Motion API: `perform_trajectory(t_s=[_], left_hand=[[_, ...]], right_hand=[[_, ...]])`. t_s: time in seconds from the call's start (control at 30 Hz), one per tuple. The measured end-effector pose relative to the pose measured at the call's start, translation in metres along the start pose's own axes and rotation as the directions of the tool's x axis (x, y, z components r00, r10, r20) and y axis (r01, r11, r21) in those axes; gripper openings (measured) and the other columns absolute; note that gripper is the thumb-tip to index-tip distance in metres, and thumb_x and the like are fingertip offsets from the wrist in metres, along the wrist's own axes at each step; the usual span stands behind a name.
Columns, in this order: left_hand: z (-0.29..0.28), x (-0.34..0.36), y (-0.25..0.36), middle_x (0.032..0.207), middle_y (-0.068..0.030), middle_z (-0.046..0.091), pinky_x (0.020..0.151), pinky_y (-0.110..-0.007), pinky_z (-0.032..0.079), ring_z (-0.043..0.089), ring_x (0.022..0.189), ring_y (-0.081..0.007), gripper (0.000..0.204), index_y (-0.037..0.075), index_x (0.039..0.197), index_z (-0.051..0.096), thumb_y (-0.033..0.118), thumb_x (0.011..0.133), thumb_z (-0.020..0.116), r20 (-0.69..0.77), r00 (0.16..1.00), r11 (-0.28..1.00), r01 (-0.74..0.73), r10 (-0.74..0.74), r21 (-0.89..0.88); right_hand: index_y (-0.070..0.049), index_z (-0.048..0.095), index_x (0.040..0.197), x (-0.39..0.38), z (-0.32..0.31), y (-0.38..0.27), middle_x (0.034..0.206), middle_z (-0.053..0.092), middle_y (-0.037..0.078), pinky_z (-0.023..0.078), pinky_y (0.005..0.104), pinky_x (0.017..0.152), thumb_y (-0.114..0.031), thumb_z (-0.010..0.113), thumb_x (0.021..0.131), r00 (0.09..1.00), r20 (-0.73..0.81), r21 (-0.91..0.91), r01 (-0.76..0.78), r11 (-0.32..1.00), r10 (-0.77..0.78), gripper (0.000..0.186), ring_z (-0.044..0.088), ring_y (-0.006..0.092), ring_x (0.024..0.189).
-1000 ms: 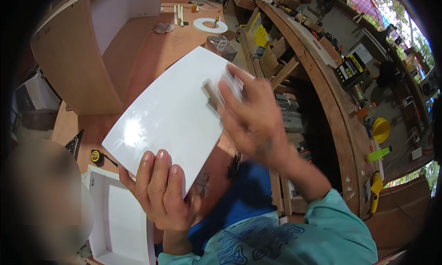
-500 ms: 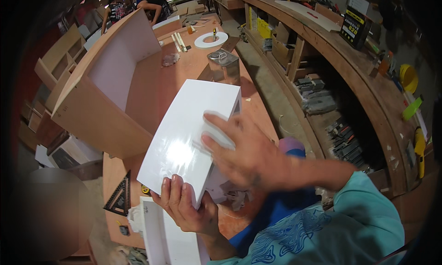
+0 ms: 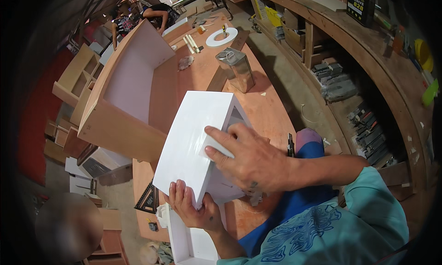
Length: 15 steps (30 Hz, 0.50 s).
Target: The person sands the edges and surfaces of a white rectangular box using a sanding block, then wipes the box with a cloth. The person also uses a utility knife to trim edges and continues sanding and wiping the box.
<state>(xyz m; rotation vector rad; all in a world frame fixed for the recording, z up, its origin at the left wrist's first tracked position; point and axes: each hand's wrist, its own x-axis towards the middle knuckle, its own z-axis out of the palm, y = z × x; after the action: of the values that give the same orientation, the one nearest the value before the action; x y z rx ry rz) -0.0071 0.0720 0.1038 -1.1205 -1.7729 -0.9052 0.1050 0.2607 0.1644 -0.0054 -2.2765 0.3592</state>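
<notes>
A glossy white box-shaped piece (image 3: 191, 131), open on its right side, is tilted above the workbench in front of me. My left hand (image 3: 191, 210) grips its lower near corner, fingers over the top face and thumb around the edge. My right hand (image 3: 253, 159) lies across the right edge of that face, index finger and thumb on the white surface. Between them shows a small flat white piece (image 3: 224, 147), whose kind I cannot make out. Below my left hand, another white open box (image 3: 175, 235) rests on the bench.
A large wooden carcass (image 3: 119, 129) stands left. Beyond the white box are a metal can (image 3: 237, 72) and a white ring (image 3: 222, 37). A black triangular square (image 3: 148, 198) and a utility knife (image 3: 290, 145) lie nearby. Shelving (image 3: 336, 62) runs along the right; a person (image 3: 159, 14) bends far off.
The whole view has shifted, so the bench and carcass sit further right. The white box shows more of its open side. My right hand stays on nearly the same spot of it.
</notes>
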Motion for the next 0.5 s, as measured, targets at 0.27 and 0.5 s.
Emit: perform_trajectory(t_s=[0.27,0.5], left_hand=[[0.002,0.003,0.005,0.129,-0.0177,0.067,0.114,-0.059,0.038,0.059,0.127,-0.0427,0.048,0.002,0.120,0.059,-0.009,0.074,0.058,0.008,1.000,1.000,0.004,-0.004,-0.015],[0.004,0.003,0.010,0.126,-0.0145,0.069,0.115,-0.060,0.036,0.060,0.125,-0.0414,0.047,0.005,0.117,0.061,-0.009,0.072,0.060,-0.016,0.998,0.998,0.060,-0.061,-0.025]], right_hand=[[0.002,0.069,0.118,0.037,-0.003,0.095,0.131,0.056,0.023,0.048,0.0495,0.093,-0.018,0.064,0.088,0.988,-0.134,-0.085,-0.090,0.992,0.078,0.036,0.053,0.0426,0.104],[-0.003,0.073,0.115,0.018,-0.012,0.066,0.128,0.060,0.021,0.048,0.0491,0.098,-0.012,0.064,0.087,0.992,-0.082,-0.046,-0.101,0.994,0.097,0.030,0.056,0.0443,0.107]])
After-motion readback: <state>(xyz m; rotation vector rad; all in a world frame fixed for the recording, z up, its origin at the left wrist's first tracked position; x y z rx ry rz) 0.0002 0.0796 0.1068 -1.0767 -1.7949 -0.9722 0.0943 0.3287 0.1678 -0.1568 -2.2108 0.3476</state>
